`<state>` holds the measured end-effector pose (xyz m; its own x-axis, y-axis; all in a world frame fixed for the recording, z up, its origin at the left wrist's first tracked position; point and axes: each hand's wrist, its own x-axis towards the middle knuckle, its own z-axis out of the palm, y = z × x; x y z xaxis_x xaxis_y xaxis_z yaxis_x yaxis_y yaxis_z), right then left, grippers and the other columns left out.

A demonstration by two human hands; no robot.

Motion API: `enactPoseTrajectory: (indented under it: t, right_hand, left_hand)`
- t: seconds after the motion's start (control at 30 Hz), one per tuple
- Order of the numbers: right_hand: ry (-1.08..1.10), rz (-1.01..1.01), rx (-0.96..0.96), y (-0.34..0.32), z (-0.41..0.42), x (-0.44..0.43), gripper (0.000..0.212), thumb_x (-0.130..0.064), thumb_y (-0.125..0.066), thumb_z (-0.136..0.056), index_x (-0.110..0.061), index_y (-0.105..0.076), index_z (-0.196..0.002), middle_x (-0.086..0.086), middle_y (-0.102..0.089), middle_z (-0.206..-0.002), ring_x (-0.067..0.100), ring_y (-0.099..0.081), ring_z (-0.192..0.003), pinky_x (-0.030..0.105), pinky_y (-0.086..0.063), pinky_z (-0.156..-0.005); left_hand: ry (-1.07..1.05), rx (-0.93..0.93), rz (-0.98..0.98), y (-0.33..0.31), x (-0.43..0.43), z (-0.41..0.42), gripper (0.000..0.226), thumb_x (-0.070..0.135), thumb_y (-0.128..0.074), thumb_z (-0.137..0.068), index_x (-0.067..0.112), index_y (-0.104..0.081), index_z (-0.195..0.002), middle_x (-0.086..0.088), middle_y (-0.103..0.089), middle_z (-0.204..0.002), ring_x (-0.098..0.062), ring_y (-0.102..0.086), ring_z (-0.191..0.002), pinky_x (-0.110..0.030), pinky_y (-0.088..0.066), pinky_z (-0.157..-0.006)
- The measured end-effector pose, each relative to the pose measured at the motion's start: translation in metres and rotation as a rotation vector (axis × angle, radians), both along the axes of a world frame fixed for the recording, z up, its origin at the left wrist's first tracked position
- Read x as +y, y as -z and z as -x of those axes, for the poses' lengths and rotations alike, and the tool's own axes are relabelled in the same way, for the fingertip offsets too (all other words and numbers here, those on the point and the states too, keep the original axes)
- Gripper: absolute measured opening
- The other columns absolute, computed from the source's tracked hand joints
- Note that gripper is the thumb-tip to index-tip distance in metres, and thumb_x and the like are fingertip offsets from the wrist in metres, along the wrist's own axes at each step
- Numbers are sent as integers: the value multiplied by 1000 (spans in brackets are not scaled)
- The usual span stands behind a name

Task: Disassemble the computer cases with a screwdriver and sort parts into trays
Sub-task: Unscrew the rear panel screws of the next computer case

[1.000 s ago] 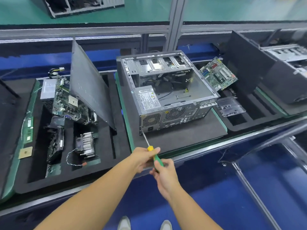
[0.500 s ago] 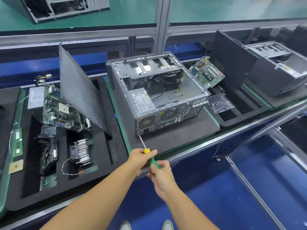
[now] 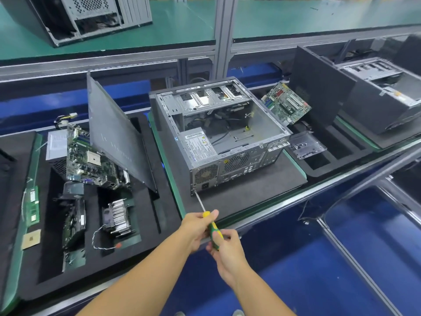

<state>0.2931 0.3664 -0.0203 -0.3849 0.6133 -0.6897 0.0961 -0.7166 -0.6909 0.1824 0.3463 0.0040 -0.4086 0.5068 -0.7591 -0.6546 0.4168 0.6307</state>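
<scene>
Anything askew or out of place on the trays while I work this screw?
Yes. In the left tray, the side panel stands tilted, leaning over the motherboard, which lies crooked partly over the power supply rather than seated flat. No damage or spills show.

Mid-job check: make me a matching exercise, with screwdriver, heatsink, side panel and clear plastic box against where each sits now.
1 screwdriver
2 heatsink
3 side panel
4 clear plastic box

A leaning tilted in the left tray
B just right of the open case
C tip at that case's rear bottom corner
D lying in a left tray pocket

Pairs: 1-C, 2-D, 3-A, 4-B.
</scene>
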Motion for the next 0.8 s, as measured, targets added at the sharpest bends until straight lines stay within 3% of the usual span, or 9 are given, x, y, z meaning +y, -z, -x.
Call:
enactPoseTrajectory:
  t: [0.1,0.17,0.3,0.37,0.43,0.5,0.6,0.7,0.8]
  right_hand:
    - [-2,-59,-15,0,1,-3,25,3,-62,-94,-9,-49,-112,14,-57,-108,20,-56,-77,33,-52,-79]
    - [17,-19,56,-3,0,-3,22,-6,-66,-95,-8,-54,-113,14,-59,-103,19,-54,-76,35,-50,-81]
    - [75,272,170,-4,-2,3,51,-44,-45,-105,2,-66,-116,15,-61,-74,21,-55,-58,35,-50,-56]
    - [67,248,117,-5,-2,5,47,-38,-41,-108,5,-60,-116,13,-58,-67,20,-53,-54,31,-46,-48]
    - [72,152,111,-5,-2,7,26,-21,-47,-107,3,-55,-113,13,-56,-76,17,-52,-57,31,-47,-53]
    - [23,61,112,-4,-4,8,11,-5,-53,-102,-2,-52,-113,16,-58,-91,17,-55,-62,32,-53,-65]
    - [-33,14,120,-3,-4,8,27,7,-58,-95,-5,-49,-118,18,-60,-107,17,-59,-69,30,-54,-74]
    - [1,108,172,-5,-4,5,24,-18,-65,-98,-4,-54,-115,12,-61,-88,17,-58,-67,32,-54,-70]
    - [48,275,157,-3,-4,5,48,-42,-48,-105,2,-63,-116,13,-59,-72,21,-56,-60,33,-51,-54]
  left_hand:
    - [-94,0,7,1,1,0,12,-3,-74,-84,0,-65,-91,-21,-70,-96,-30,-69,-86,-41,-59,-75]
    - [-156,-73,-41,0,2,0,12,-11,-65,-88,-3,-64,-97,-22,-70,-94,-29,-69,-87,-42,-58,-75]
    - [-166,-147,-112,-1,0,1,21,-14,-44,-98,1,-58,-95,-21,-69,-105,-33,-64,-102,-43,-54,-75]
    - [-92,-99,-91,2,-1,1,16,-5,-47,-100,4,-60,-96,-17,-69,-108,-31,-63,-102,-46,-53,-88]
    - [-12,-37,-53,0,-2,1,9,12,-63,-97,3,-64,-99,-13,-67,-98,-27,-62,-93,-43,-51,-94]
    - [19,8,-39,1,-2,0,23,18,-75,-88,-1,-67,-98,-14,-65,-87,-27,-64,-83,-40,-55,-86]
    - [-40,21,-42,2,-4,1,28,1,-78,-82,-8,-67,-106,-23,-71,-91,-33,-69,-79,-42,-59,-77]
    - [-112,-47,-79,2,-7,4,33,-12,-68,-85,-8,-61,-117,-29,-70,-107,-36,-70,-88,-45,-58,-83]
    - [-152,-123,-143,3,-9,5,35,-19,-52,-92,-3,-54,-123,-26,-68,-115,-36,-67,-106,-46,-55,-87]
